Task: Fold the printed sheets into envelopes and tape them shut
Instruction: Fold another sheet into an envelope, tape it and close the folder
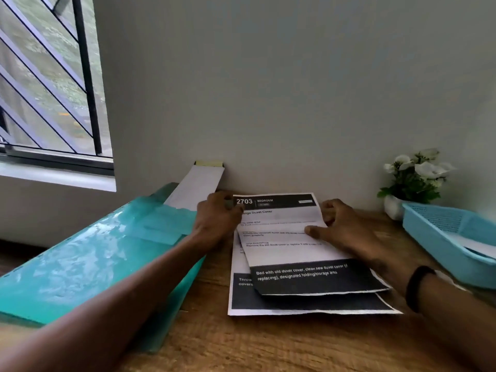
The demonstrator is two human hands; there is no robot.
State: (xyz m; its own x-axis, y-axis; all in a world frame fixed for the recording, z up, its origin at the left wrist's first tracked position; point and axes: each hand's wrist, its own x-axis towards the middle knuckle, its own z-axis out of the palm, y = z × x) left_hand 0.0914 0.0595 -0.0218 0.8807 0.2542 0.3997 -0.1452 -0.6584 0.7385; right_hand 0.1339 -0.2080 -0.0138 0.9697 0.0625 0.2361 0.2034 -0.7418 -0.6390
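Note:
A printed sheet [284, 237] headed "2703 BEDROOM" lies skewed on top of a second printed sheet [295, 304] on the wooden table [268, 342]. My left hand [217, 218] grips the top sheet's upper left corner, thumb over the dark header. At the sheet's right edge, my right hand [338, 226] pinches the paper: the thumb lies on the printed face and the fingers curl at the upper right edge. The top sheet's near end, a dark band with white text, lifts slightly off the lower sheet.
A teal plastic folder [94, 259] slopes along the left under my left forearm. A white folded paper [198, 183] with a yellowish strip on top leans against the wall. A blue basket [440, 237] holding paper and a potted white-flowered plant [416, 178] stand at the right.

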